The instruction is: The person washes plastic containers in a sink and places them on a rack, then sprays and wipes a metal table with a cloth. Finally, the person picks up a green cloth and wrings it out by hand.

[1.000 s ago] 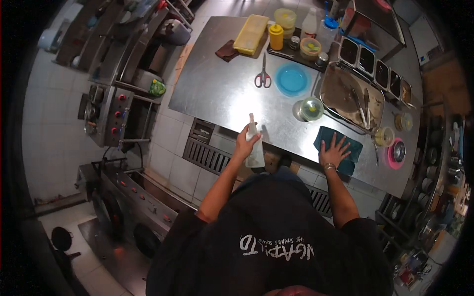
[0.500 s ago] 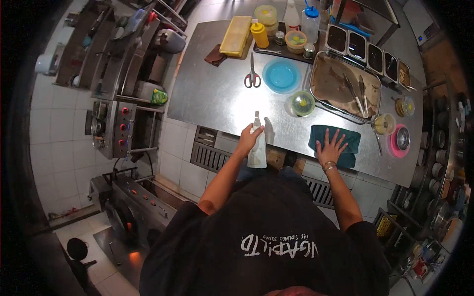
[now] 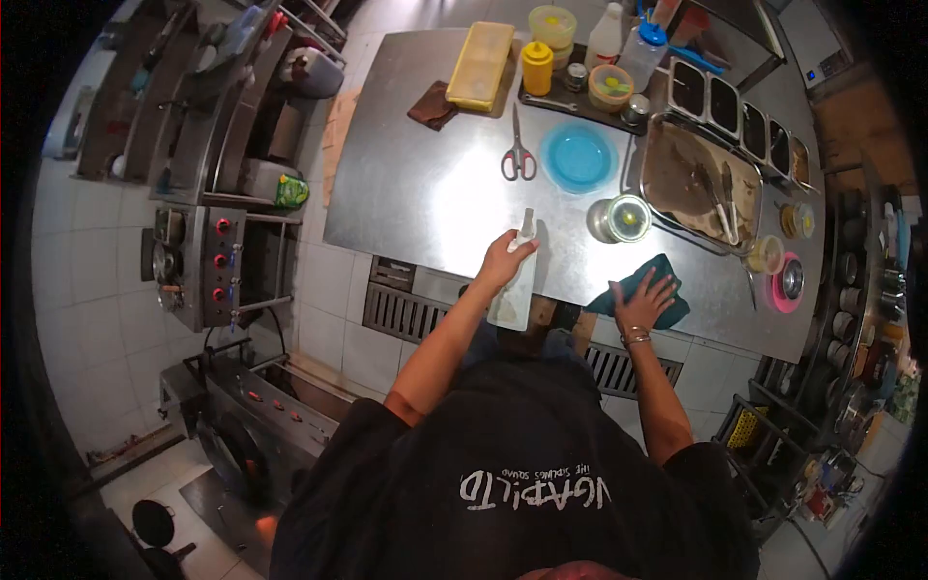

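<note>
My left hand (image 3: 507, 259) is wrapped round the neck of a pale, see-through spray bottle (image 3: 515, 302) at the near edge of the steel table (image 3: 406, 174). The bottle's nozzle points away from me over the tabletop. My right hand (image 3: 646, 304) lies flat with fingers spread on a dark green cloth (image 3: 667, 282). That cloth is rumpled against the table, close to the near edge. Just beyond it stands a clear round container (image 3: 623, 220) with something green inside. Scissors (image 3: 518, 159) and a blue plate (image 3: 580, 157) lie farther back.
A paper-lined tray (image 3: 667, 184) holds two pairs of tongs. Behind it runs a row of metal sauce pans (image 3: 723, 102). A yellow squeeze bottle (image 3: 536, 68), a yellow lidded box (image 3: 480, 66) and a brown cloth (image 3: 432, 105) are at the back. A pink bowl (image 3: 786, 282) sits right.
My right hand has slid the green cloth leftward over the table, and the cloth has turned and bunched up. My left hand keeps hold of the spray bottle. The view has shifted slightly.
</note>
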A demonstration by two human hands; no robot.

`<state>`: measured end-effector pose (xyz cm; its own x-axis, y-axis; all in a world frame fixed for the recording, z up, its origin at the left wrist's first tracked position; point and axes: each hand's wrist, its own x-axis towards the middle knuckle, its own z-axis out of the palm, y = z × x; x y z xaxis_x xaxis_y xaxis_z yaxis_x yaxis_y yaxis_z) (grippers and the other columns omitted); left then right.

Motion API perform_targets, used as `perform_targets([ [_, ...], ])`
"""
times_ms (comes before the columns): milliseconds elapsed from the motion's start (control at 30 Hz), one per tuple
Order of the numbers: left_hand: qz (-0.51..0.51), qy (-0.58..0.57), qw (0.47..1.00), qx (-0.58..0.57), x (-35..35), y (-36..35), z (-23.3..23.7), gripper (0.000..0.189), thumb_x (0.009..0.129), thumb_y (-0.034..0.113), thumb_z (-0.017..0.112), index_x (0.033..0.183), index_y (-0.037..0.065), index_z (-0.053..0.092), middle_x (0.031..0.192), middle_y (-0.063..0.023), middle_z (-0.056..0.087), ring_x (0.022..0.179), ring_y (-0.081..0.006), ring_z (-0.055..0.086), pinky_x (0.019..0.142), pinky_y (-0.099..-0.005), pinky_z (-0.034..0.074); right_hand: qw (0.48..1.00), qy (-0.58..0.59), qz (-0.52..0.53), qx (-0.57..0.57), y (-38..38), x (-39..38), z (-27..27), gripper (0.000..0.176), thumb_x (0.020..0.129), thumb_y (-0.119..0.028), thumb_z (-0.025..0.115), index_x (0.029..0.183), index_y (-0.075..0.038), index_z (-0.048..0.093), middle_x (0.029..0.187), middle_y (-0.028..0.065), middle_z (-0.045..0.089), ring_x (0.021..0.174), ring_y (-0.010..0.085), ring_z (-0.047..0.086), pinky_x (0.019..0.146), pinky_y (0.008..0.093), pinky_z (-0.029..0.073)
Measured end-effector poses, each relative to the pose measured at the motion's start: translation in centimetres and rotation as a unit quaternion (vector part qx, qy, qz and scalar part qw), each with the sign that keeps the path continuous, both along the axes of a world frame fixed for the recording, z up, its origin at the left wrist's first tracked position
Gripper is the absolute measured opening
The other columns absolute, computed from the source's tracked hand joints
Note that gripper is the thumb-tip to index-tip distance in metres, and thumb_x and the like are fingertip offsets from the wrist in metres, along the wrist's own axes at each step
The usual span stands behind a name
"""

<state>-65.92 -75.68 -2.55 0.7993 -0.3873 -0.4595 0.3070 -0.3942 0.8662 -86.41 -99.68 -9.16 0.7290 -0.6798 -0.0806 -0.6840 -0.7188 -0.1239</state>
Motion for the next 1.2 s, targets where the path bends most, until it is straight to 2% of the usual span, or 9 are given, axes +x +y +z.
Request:
perform_targets([
  [67, -0.010, 0.008, 1.000, 0.009, 0.4, 1.5, 1.7, 0.062, 0.083, 0.041, 0.068, 0.124, -0.003, 0.053, 0.111, -0.0196, 0.064, 0.106, -0.0262, 0.059, 0.092, -0.0342, 0.044, 0.999, 0.020, 0.015, -0.041, 2.6, 1.5, 0.0, 0.087, 0.091, -0.063, 0.040, 0.148, 0.000, 0.021, 0.154, 0.0284, 0.008, 0.143, 0.0436, 0.002, 0.113, 0.0581, 0.004],
  [300, -0.018, 0.014, 0.993, -0.113, 0.5, 10.2, 4.0, 0.064, 0.080, 0.025, 0.075, 0.133, 0.001, 0.047, 0.116, -0.0138, 0.060, 0.105, -0.0193, 0.057, 0.091, -0.0322, 0.045, 0.987, 0.003, 0.160, 0.024, 6.2, 4.5, 1.0, 0.079, 0.093, -0.048, 0.044, 0.146, 0.004, 0.019, 0.151, 0.0329, 0.009, 0.143, 0.0451, 0.004, 0.113, 0.0578, 0.005],
  [433, -0.011, -0.078, 0.995, -0.062, -1.1, 17.3, 5.1, 0.063, 0.078, 0.016, 0.075, 0.132, 0.001, 0.047, 0.112, -0.0076, 0.063, 0.099, -0.0167, 0.060, 0.087, -0.0315, 0.047, 0.980, 0.012, 0.199, 0.016, 8.4, 7.6, 0.9, 0.077, 0.093, -0.047, 0.044, 0.144, 0.007, 0.022, 0.147, 0.0389, 0.011, 0.140, 0.0506, 0.007, 0.111, 0.0601, 0.010],
  [533, 0.089, 0.094, 0.976, -0.174, -1.7, 21.3, 7.9, 0.064, 0.078, 0.013, 0.072, 0.134, 0.002, 0.045, 0.111, -0.0085, 0.062, 0.094, -0.0153, 0.062, 0.085, -0.0316, 0.048, 0.972, -0.010, 0.232, 0.029, 10.6, 10.4, 1.6, 0.077, 0.093, -0.048, 0.043, 0.144, 0.007, 0.022, 0.147, 0.0395, 0.010, 0.140, 0.0514, 0.007, 0.111, 0.0613, 0.011],
  [600, 0.085, 0.086, 0.980, -0.158, -2.6, 24.5, 7.6, 0.066, 0.077, 0.013, 0.071, 0.136, 0.002, 0.043, 0.113, -0.0098, 0.060, 0.092, -0.0150, 0.063, 0.084, -0.0310, 0.048, 0.972, 0.007, 0.235, 0.016, 12.3, 12.4, 1.7, 0.077, 0.094, -0.049, 0.042, 0.144, 0.007, 0.022, 0.146, 0.0386, 0.014, 0.139, 0.0508, 0.011, 0.112, 0.0586, 0.012],
  [667, 0.082, 0.081, 0.983, -0.141, -3.4, 26.3, 7.6, 0.067, 0.077, 0.012, 0.070, 0.137, 0.002, 0.041, 0.115, -0.0111, 0.059, 0.090, -0.0147, 0.064, 0.082, -0.0304, 0.048, 0.906, -0.102, 0.376, 0.162, 14.2, 15.4, 1.5, 0.078, 0.093, -0.052, 0.040, 0.143, 0.006, 0.025, 0.148, 0.0330, 0.021, 0.140, 0.0458, 0.016, 0.113, 0.0550, 0.015],
  [800, 0.164, 0.089, 0.974, -0.125, -4.4, 28.0, 9.4, 0.074, 0.076, 0.024, 0.073, 0.137, -0.002, 0.040, 0.108, -0.0119, 0.060, 0.088, -0.0169, 0.064, 0.077, -0.0300, 0.049, 0.835, -0.044, 0.513, 0.193, 23.8, 27.2, 2.3, 0.077, 0.093, -0.049, 0.043, 0.140, 0.010, 0.028, 0.150, 0.0249, 0.024, 0.141, 0.0359, 0.022, 0.115, 0.0485, 0.017],
  [1000, 0.244, 0.011, 0.965, -0.093, -4.2, 27.9, 10.2, 0.091, 0.075, 0.055, 0.073, 0.133, -0.008, 0.040, 0.095, -0.0103, 0.060, 0.083, -0.0200, 0.064, 0.072, -0.0313, 0.050, 0.866, -0.226, 0.429, 0.120, 34.6, 44.8, 0.5, 0.067, 0.096, -0.042, 0.040, 0.139, 0.009, 0.033, 0.149, 0.0237, 0.029, 0.141, 0.0329, 0.025, 0.116, 0.0440, 0.018],
  [1200, 0.221, -0.032, 0.972, -0.078, -3.7, 26.5, 10.7, 0.096, 0.070, 0.060, 0.074, 0.132, -0.006, 0.039, 0.084, -0.0101, 0.061, 0.079, -0.0203, 0.064, 0.071, -0.0323, 0.050, 0.886, -0.159, 0.414, 0.137, 28.1, 34.7, 2.0, 0.062, 0.094, -0.034, 0.046, 0.141, 0.004, 0.033, 0.150, 0.0201, 0.029, 0.141, 0.0318, 0.024, 0.115, 0.0447, 0.018],
])
